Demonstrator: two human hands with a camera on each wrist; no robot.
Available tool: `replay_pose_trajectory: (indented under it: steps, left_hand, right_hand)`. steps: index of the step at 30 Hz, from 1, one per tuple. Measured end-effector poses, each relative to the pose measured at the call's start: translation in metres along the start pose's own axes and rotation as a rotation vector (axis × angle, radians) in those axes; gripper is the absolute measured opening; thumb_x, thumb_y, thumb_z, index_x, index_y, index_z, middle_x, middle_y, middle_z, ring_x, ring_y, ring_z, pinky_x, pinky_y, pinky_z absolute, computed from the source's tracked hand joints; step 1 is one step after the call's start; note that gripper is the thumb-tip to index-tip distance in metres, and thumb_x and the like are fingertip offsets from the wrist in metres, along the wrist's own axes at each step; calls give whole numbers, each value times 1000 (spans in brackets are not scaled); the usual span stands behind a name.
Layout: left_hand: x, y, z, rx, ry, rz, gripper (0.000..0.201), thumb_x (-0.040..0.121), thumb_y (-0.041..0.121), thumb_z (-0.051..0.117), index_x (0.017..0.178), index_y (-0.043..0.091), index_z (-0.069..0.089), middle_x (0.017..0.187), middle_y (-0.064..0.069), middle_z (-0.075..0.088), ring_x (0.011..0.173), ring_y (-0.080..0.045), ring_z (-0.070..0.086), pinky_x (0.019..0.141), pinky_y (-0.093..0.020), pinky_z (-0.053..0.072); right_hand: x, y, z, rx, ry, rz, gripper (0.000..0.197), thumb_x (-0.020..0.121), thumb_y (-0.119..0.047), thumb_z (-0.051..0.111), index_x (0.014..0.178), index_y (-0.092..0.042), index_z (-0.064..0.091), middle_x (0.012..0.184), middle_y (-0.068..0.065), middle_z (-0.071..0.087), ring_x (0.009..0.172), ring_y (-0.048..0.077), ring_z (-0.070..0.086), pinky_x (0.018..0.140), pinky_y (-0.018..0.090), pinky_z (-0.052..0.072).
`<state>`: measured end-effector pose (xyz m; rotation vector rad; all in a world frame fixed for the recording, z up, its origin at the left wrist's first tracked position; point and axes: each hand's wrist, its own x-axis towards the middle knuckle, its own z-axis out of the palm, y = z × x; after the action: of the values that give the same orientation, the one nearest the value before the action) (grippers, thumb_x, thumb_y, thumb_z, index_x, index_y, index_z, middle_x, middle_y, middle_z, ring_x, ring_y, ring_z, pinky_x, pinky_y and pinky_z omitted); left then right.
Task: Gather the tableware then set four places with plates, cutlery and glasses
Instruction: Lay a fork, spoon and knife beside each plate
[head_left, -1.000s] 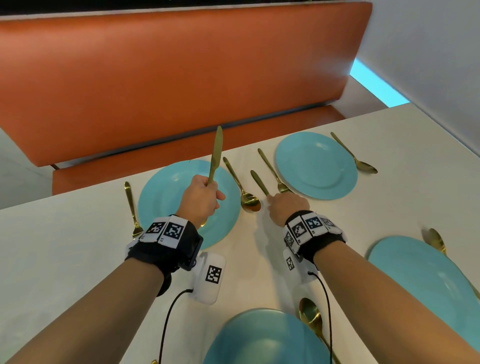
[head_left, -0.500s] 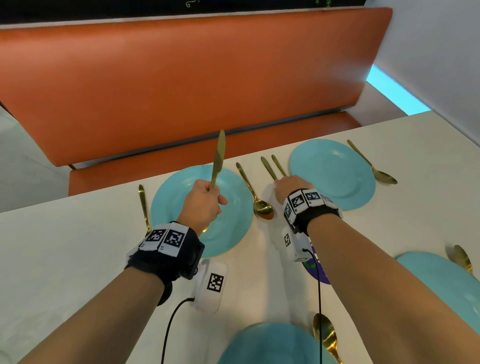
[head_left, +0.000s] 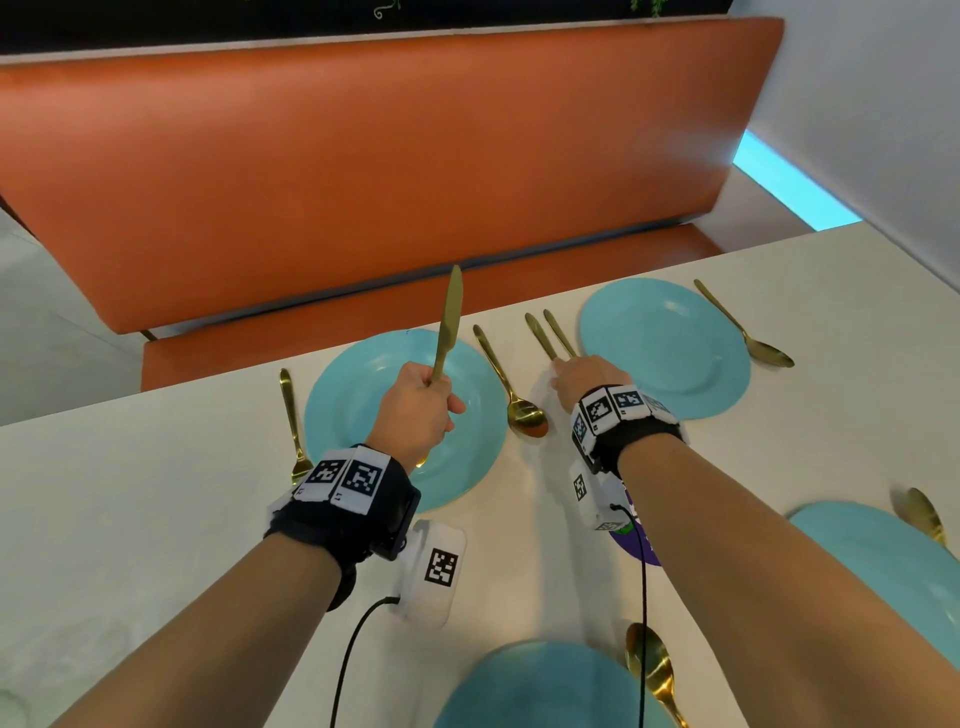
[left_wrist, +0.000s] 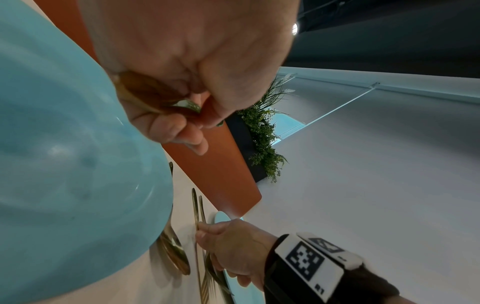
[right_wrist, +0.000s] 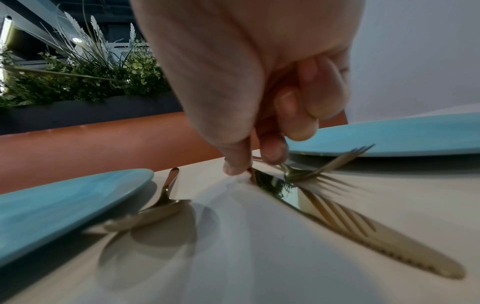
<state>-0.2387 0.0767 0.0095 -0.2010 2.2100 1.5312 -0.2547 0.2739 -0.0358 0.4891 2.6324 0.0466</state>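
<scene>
1. The left hand (head_left: 415, 410) is clenched around the handle of a gold table knife (head_left: 448, 322). The knife is held upright, blade up, above the far-left turquoise plate (head_left: 483, 447), so it is judged to be in reserve and not yet laid down.
2. The right hand (head_left: 584, 376) is lowered to the white table (head_left: 130, 519) between the two far plates. In the right wrist view, thumb and fingers (right_wrist: 271, 148) are pinched on two pieces at their handles: a second gold knife (right_wrist: 363, 228) lying flat on the table, and a gold fork (right_wrist: 327, 164) whose tines are raised just off the surface and blurred.
3. The two handles (head_left: 550, 332) project side by side beyond the right hand, towards the orange bench (head_left: 363, 171). This pair is judged to be under alignment just left of the far-right turquoise plate (head_left: 665, 348).
4. A gold spoon (head_left: 511, 389) lies just right of the far-left plate, and a fork (head_left: 293, 426) lies just left of it. Another spoon (head_left: 743, 327) lies right of the far-right plate.
5. Two near plates are partly in view: one at the bottom edge (head_left: 545, 686) with a spoon (head_left: 649, 670) beside it, one at the right edge (head_left: 883, 571) with gold cutlery (head_left: 922, 514) beside it.
6. Four plates are laid, and cutlery placement is judged unfinished. What may be a glass rim shows at the bottom-left corner; this cannot be confirmed.
</scene>
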Motion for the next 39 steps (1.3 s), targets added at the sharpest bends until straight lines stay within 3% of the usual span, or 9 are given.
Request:
replay_pose_trajectory:
  steps: [6, 13, 16, 22, 27, 30, 33, 36, 39]
  left_hand:
    - [-6, 0, -3, -1, 2, -5, 14, 100, 21, 35, 106, 14, 46, 80, 0, 59, 63, -13, 47, 55, -23, 40]
    - [-17, 2, -20, 129, -41, 50, 18, 87, 15, 51, 78, 14, 66, 80, -7, 68, 63, -16, 55, 59, -26, 43]
    - [-26, 5, -32, 258, -89, 38, 12, 79, 17, 57, 71, 19, 66, 84, -9, 73, 71, -18, 60, 60, -25, 46]
    - [-44, 0, -59, 368, -209, -32, 45, 76, 8, 71, 116, 16, 53, 80, -3, 67, 65, -10, 62, 52, -19, 43]
    - [-58, -4, -92, 322, -146, -41, 45, 83, 30, 69, 122, 12, 54, 105, -5, 61, 92, -19, 59, 79, -31, 49]
    - [-64, -5, -123, 281, -1, 20, 27, 86, 36, 63, 100, 12, 59, 101, -4, 58, 100, -24, 56, 86, -32, 45]
    - [-72, -5, -156, 236, 122, 76, 35, 90, 28, 58, 60, 19, 43, 65, 0, 44, 72, -21, 47, 62, -26, 37]
    - [-76, -13, -185, 218, 171, 73, 41, 92, 23, 56, 55, 20, 39, 66, -2, 44, 79, -22, 46, 66, -27, 38]
    - [-80, -22, -205, 180, 199, 54, 39, 91, 21, 57, 55, 21, 40, 73, -7, 49, 78, -23, 48, 74, -28, 41]
  right_hand:
    - [-37, -9, -27, 128, 234, -122, 39, 102, -27, 31, 140, -22, 38, 120, 13, 59, 110, 30, 57, 79, 37, 46]
    - [-99, -61, -40, 45, 400, -639, 28, 97, -20, 44, 118, -20, 62, 111, 7, 53, 109, 24, 50, 66, 32, 38]
    - [-109, -67, -34, 4, 357, -613, 26, 97, -20, 45, 111, -20, 66, 112, 4, 55, 110, 21, 49, 66, 29, 36]
    - [-135, -79, -41, 106, 209, -603, 21, 92, -26, 54, 105, -23, 70, 109, -1, 65, 106, 19, 56, 76, 30, 41]
    - [-157, -96, -39, 190, 137, -497, 16, 90, -24, 57, 101, -22, 69, 107, -2, 67, 104, 20, 56, 77, 29, 42]
    - [-167, -114, -35, 283, 148, -356, 16, 89, -22, 58, 97, -16, 70, 106, 1, 67, 104, 22, 57, 84, 31, 48]
    - [-173, -144, -33, 404, 115, -249, 19, 88, -25, 60, 95, -11, 71, 105, 5, 68, 103, 23, 61, 91, 36, 51]
    - [-177, -185, -32, 352, 55, -232, 33, 91, -32, 53, 108, -7, 67, 112, 7, 65, 107, 25, 59, 95, 32, 47]
    - [-176, -226, -25, 311, 3, -219, 40, 88, -38, 58, 109, -5, 63, 116, 9, 63, 108, 25, 59, 78, 26, 42]
